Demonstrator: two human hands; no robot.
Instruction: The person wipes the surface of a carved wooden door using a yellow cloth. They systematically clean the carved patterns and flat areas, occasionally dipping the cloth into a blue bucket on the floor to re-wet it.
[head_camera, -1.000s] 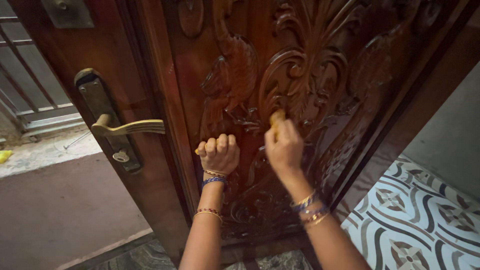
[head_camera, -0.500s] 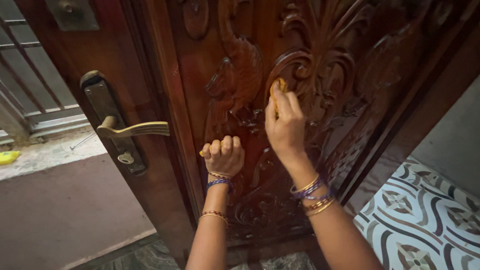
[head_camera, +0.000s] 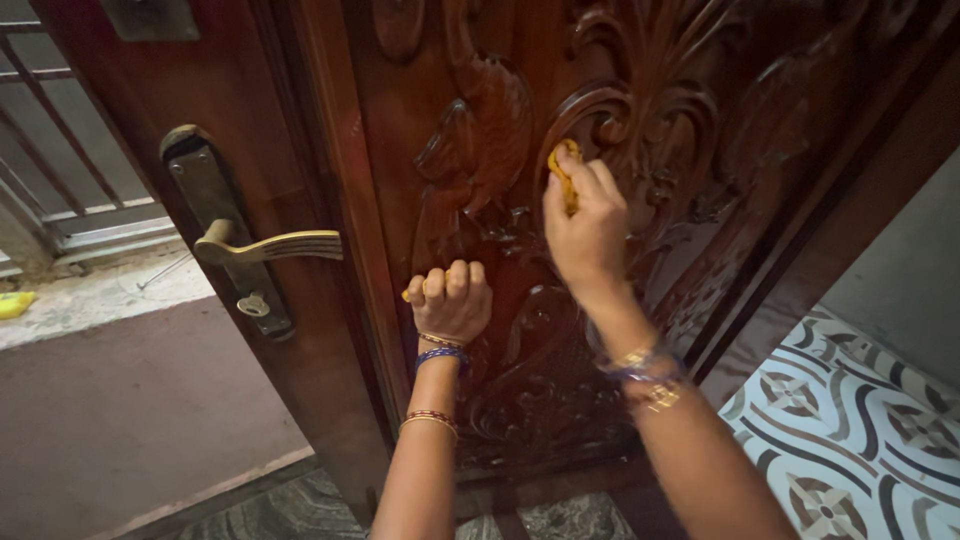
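- The right hand (head_camera: 585, 235) presses a small yellow cloth (head_camera: 563, 172) against the carved scrollwork of the dark wooden door (head_camera: 700, 130); its grip is closed on the cloth, fingers bunched over it, so only a folded edge shows above the knuckles.
- The left hand (head_camera: 452, 300) is a tight fist resting on the carving lower down and to the left, just beside the raised bird-like relief (head_camera: 480, 140). A sliver of something yellow shows at the thumb side of that fist; what it is cannot be told.
- Both wrists carry bangles (head_camera: 645, 370), blue and gold.
- The cloth sits in a curl of the carving, with deep ridges and leaf shapes crowding it on every side.
- At the door's edge to the left are a brass lever handle (head_camera: 270, 246) on a long backplate and a keyhole (head_camera: 253, 304) under it, well apart from both hands.
- Beyond the open door edge lies a reddish floor (head_camera: 130, 420), with a metal grille (head_camera: 70, 150) behind it and a small yellow object (head_camera: 15, 303) on the pale ledge.
- At lower right, patterned floor tiles (head_camera: 850, 420) in grey and white run beside the door frame.
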